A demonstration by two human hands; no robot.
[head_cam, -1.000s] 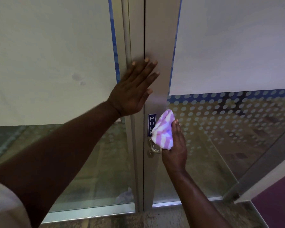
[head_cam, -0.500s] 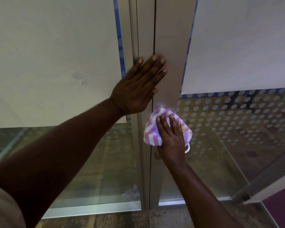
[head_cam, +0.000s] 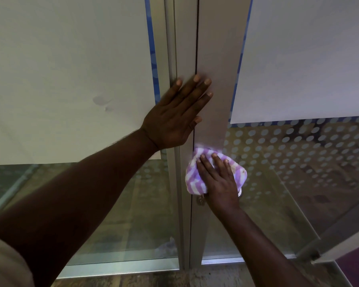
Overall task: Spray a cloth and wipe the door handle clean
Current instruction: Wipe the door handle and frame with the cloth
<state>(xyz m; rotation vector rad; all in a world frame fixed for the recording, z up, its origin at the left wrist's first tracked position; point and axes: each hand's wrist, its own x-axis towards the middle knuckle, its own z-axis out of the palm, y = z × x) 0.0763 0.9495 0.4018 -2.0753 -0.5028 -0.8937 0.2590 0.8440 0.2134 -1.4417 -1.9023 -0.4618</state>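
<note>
My right hand (head_cam: 218, 179) presses a purple-and-white striped cloth (head_cam: 192, 180) flat against the metal door stile, over the door handle (head_cam: 240, 192). Only a small silver piece of the handle shows past my palm at the right, and a round lock (head_cam: 200, 200) shows just below the cloth. My left hand (head_cam: 174, 119) lies flat, fingers spread, on the metal frame (head_cam: 216, 59) above the cloth, across the seam between the two doors. No spray bottle is in view.
Glass doors (head_cam: 298, 162) with white dot pattern and white paper sheets (head_cam: 71, 79) stand on both sides. A glass door or panel edge (head_cam: 340, 235) angles toward me at the lower right. Patterned floor runs along the bottom.
My right hand turned from gripping the cloth sideways at the handle to pressing it flat over the handle, hiding the PULL label. My left hand stayed on the frame.
</note>
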